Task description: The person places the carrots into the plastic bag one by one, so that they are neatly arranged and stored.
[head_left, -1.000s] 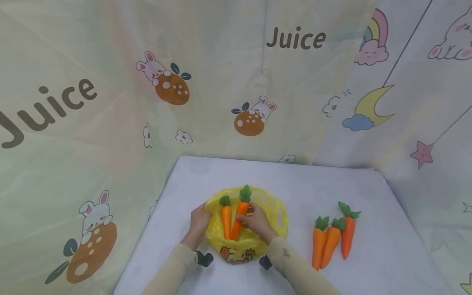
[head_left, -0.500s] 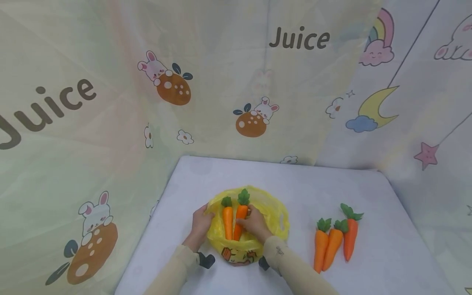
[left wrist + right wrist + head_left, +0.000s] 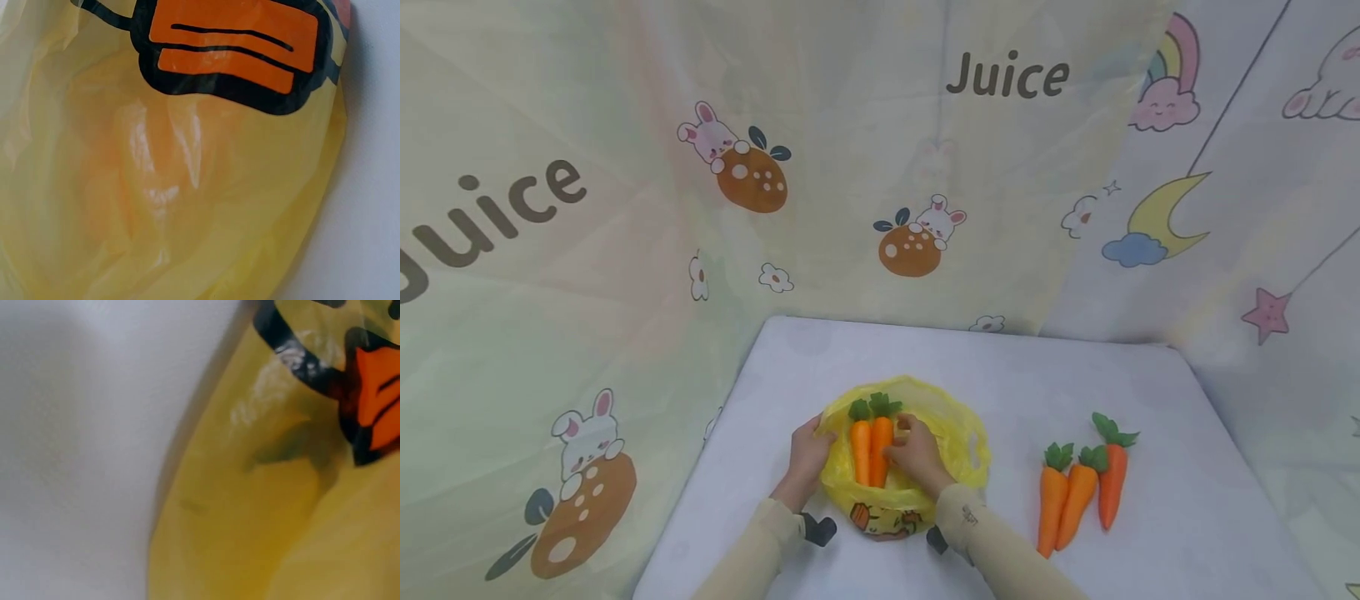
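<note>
Patterned sheets (image 3: 820, 125) hang behind the white surface (image 3: 1022, 375), where the yellow bag (image 3: 955, 417) sits in front of me. Fingers of my left hand (image 3: 808, 454) pinch its left rim, which seems meant to hold the mouth spread. Inside, the left carrot (image 3: 861, 454) and the right carrot (image 3: 881, 450) lie side by side, leaves toward the far rim, probably so they nest neatly. Fingers of my right hand (image 3: 919, 454) are loosely bent and parted beside the right carrot, gripping nothing I can see; whether my thumb touches it, I cannot tell. Three more carrots (image 3: 1077, 500) lie bunched on my right, presumably for easy reach
</note>
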Available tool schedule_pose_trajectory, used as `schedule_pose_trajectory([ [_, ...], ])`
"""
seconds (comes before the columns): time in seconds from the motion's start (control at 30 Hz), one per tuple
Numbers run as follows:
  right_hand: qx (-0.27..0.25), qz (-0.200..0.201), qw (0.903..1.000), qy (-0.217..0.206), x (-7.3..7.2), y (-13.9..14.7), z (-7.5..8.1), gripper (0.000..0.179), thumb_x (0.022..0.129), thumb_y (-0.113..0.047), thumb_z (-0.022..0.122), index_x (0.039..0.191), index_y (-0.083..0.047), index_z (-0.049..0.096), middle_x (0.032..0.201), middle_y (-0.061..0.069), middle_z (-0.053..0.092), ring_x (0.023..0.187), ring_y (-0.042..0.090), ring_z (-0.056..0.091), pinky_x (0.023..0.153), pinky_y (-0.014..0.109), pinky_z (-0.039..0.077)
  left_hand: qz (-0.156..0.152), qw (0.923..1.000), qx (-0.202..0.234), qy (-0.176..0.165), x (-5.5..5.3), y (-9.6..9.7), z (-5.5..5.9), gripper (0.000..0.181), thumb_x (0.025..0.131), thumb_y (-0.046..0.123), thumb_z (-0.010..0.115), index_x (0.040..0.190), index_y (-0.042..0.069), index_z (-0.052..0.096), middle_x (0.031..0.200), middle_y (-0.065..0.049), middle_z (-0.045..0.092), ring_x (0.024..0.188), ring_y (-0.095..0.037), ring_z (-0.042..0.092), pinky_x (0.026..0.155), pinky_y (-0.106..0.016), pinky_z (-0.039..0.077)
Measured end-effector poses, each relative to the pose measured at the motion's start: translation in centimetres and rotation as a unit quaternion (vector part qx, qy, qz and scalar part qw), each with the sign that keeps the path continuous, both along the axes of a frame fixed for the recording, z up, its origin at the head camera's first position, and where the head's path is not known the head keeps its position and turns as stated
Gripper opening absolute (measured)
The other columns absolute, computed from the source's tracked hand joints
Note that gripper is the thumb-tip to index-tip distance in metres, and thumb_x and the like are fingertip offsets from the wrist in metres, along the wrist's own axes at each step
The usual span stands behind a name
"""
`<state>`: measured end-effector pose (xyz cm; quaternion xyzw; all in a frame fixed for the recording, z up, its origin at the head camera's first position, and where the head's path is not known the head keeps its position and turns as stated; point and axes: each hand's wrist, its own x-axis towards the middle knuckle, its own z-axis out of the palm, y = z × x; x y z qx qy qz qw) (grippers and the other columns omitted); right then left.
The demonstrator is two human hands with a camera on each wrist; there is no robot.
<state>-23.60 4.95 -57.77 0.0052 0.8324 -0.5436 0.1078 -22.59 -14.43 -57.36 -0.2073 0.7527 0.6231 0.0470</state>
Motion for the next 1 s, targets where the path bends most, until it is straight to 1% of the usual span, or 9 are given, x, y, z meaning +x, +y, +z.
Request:
schedule_pose_trajectory([
  [0.1,-0.007,0.006,1.0000,0.003,0.2,0.0,0.0,0.060,0.084,0.002,0.073,0.140,0.004,0.052,0.135,0.021,0.056,0.111,0.036,0.063,0.083,0.039,0.060,-0.001,1.0000,0.002,0.003,0.1,0.0,0.0,0.055,0.096,0.002,0.052,0.150,-0.002,0.043,0.152,-0.022,0.044,0.136,-0.040,0.045,0.111,-0.057,0.038],
  [0.23,-0.002,0.025,0.9996,0.013,0.5,0.2,0.1,0.054,0.086,-0.002,0.072,0.137,0.004,0.055,0.133,0.021,0.059,0.114,0.037,0.063,0.088,0.042,0.059,-0.003,1.0000,0.000,0.003,0.3,0.0,0.1,0.055,0.096,0.003,0.052,0.150,-0.002,0.043,0.152,-0.023,0.044,0.136,-0.041,0.044,0.111,-0.057,0.038],
  [0.33,0.002,0.037,0.9991,0.021,0.9,0.3,0.2,0.051,0.087,-0.004,0.072,0.135,0.005,0.057,0.134,0.021,0.059,0.117,0.039,0.061,0.091,0.044,0.057,-0.003,1.0000,-0.002,0.003,0.3,0.0,0.1,0.055,0.097,0.003,0.052,0.150,-0.003,0.043,0.152,-0.023,0.044,0.136,-0.041,0.044,0.111,-0.057,0.038],
  [0.5,0.016,0.039,0.9988,0.027,1.4,0.4,0.5,0.045,0.087,-0.007,0.071,0.130,0.003,0.063,0.136,0.019,0.060,0.121,0.038,0.059,0.095,0.046,0.055,-0.001,1.0000,-0.002,0.001,0.4,0.0,0.1,0.054,0.097,0.003,0.051,0.150,-0.003,0.043,0.151,-0.023,0.045,0.135,-0.041,0.045,0.111,-0.057,0.038],
  [0.6,0.024,0.041,0.9983,0.034,1.8,0.7,1.1,0.046,0.089,-0.010,0.071,0.132,0.001,0.062,0.137,0.017,0.059,0.122,0.037,0.058,0.097,0.049,0.054,-0.002,1.0000,-0.004,-0.003,0.3,-0.1,0.1,0.054,0.098,0.004,0.051,0.150,-0.003,0.043,0.151,-0.023,0.045,0.136,-0.041,0.045,0.111,-0.057,0.038],
  [0.73,0.047,0.048,0.9951,0.073,2.3,1.4,2.1,0.047,0.091,-0.016,0.072,0.134,-0.001,0.060,0.137,0.016,0.057,0.121,0.036,0.058,0.095,0.050,0.054,0.000,1.0000,0.000,-0.004,0.2,-0.2,0.1,0.054,0.098,0.003,0.051,0.151,-0.002,0.042,0.153,-0.023,0.043,0.137,-0.040,0.043,0.112,-0.057,0.036],
  [0.87,0.093,0.055,0.9846,0.137,2.7,2.4,3.6,0.049,0.091,-0.021,0.073,0.135,-0.002,0.061,0.137,0.014,0.056,0.119,0.034,0.059,0.090,0.046,0.057,0.000,1.0000,0.001,-0.003,0.1,-0.3,0.2,0.055,0.097,0.003,0.051,0.151,-0.003,0.041,0.154,-0.023,0.041,0.139,-0.041,0.041,0.113,-0.058,0.035],
  [0.93,0.128,0.054,0.9759,0.168,2.9,3.0,4.6,0.051,0.091,-0.024,0.075,0.136,-0.003,0.061,0.137,0.013,0.056,0.120,0.032,0.058,0.093,0.046,0.055,0.001,1.0000,0.001,-0.004,0.1,-0.3,0.2,0.055,0.097,0.003,0.051,0.151,-0.003,0.041,0.154,-0.023,0.041,0.139,-0.041,0.041,0.113,-0.057,0.035],
  [1.0,0.171,0.051,0.9642,0.196,2.9,3.6,5.6,0.055,0.089,-0.027,0.076,0.137,-0.004,0.060,0.138,0.012,0.056,0.122,0.031,0.058,0.098,0.046,0.053,0.001,1.0000,0.001,-0.005,0.1,-0.3,0.1,0.055,0.097,0.003,0.051,0.151,-0.003,0.042,0.154,-0.023,0.042,0.138,-0.041,0.042,0.113,-0.057,0.035],
])
